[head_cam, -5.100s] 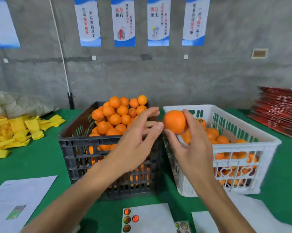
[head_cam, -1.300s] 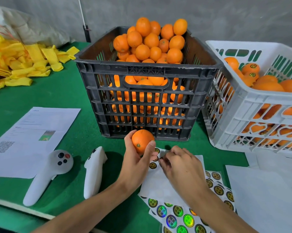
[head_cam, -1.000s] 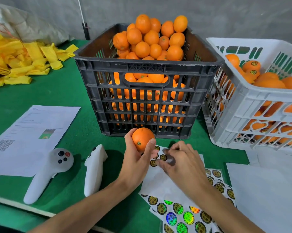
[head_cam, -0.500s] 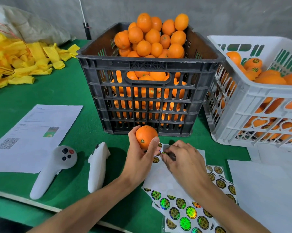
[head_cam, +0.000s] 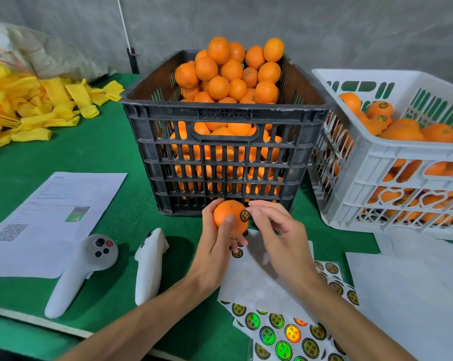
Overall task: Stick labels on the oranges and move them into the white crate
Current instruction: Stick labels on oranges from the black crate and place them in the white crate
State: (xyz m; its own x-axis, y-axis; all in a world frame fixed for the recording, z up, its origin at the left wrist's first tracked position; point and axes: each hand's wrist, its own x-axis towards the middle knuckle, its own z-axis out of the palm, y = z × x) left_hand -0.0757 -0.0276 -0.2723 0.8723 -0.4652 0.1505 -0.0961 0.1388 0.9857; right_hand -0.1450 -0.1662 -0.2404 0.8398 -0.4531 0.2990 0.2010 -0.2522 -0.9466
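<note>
- My left hand (head_cam: 215,246) grips the orange (head_cam: 229,217) just in front of the black crate (head_cam: 225,152), above the desk (head_cam: 110,157).
- My right hand (head_cam: 277,235) has its fingers loosely curled, thumb tip pressing the label (head_cam: 244,215) onto the peel; it holds nothing else.
- Risk: a lightly pressed edge could lift and the label peel off.
- Risk: shifting my grip toward the white crate (head_cam: 392,162) could let the round fruit slip.

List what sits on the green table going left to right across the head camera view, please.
Yellow foam nets → printed sheet → two white controllers → black crate of oranges → white crate.
</note>
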